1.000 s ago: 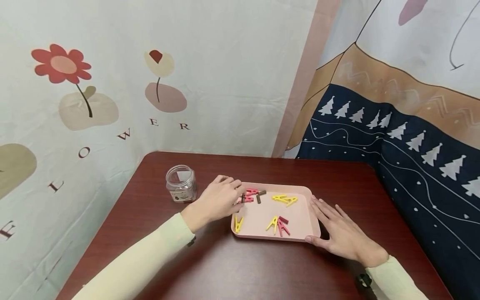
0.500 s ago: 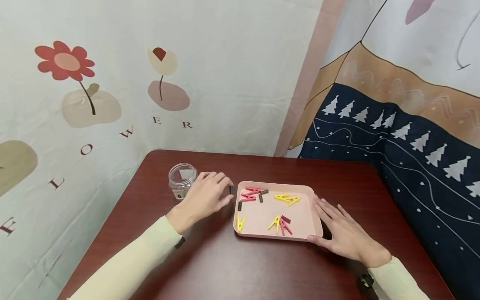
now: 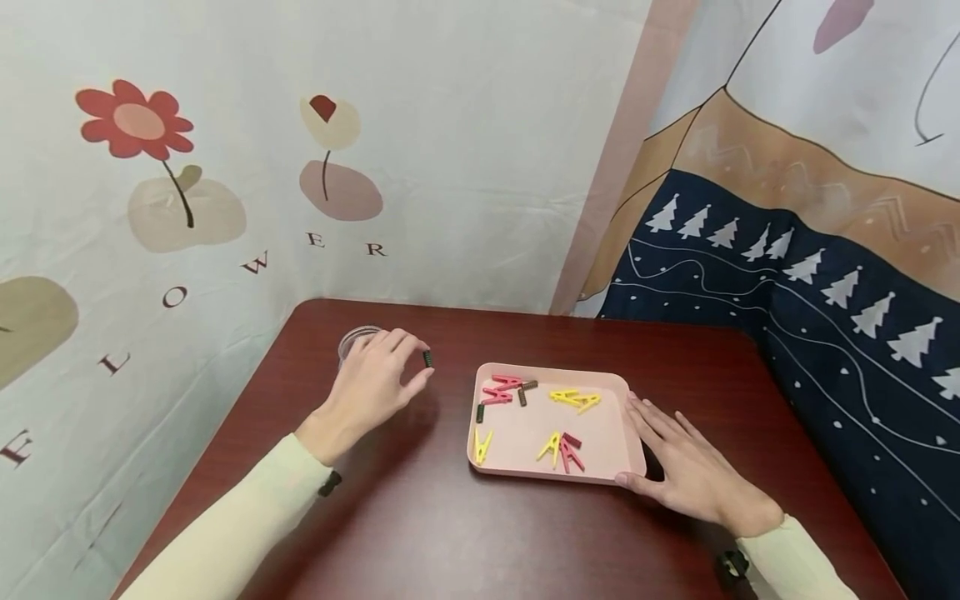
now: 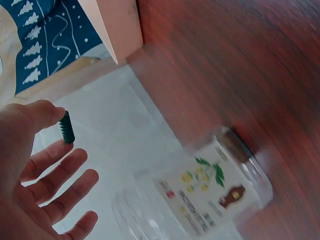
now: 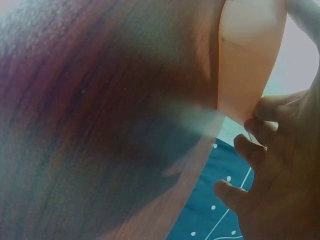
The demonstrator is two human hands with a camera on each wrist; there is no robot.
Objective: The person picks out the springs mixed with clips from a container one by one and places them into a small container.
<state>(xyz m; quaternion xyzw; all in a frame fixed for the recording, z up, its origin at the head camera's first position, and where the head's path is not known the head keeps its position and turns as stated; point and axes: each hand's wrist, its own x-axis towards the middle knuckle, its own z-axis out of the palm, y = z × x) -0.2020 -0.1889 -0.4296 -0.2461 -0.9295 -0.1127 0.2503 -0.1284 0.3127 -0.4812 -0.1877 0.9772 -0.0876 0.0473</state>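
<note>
My left hand (image 3: 367,387) pinches a small dark green ribbed cylinder (image 4: 67,128) between thumb and index fingertip, the other fingers spread. In the head view it overlaps a clear jar (image 3: 356,337), hiding most of it. From the left wrist the jar shows a flower label (image 4: 202,187) and something brown (image 4: 234,145) at its base. My right hand (image 3: 693,467) rests with extended fingers along the right side of a pink tray (image 3: 517,446). In the tray lie yellow clips (image 3: 482,447), pink clips (image 3: 497,395), brown cylinders (image 3: 522,397), a dark red cylinder (image 3: 572,440) and another green cylinder (image 3: 480,413).
The dark red wooden table (image 3: 435,533) carries the tray and the jar. Behind it hangs a pale cloth (image 3: 465,167) with flowers and letters. A navy cloth (image 3: 840,358) with white trees borders the right side.
My left hand has moved left from the tray to over the jar, carrying the green cylinder. The right hand stays against the tray.
</note>
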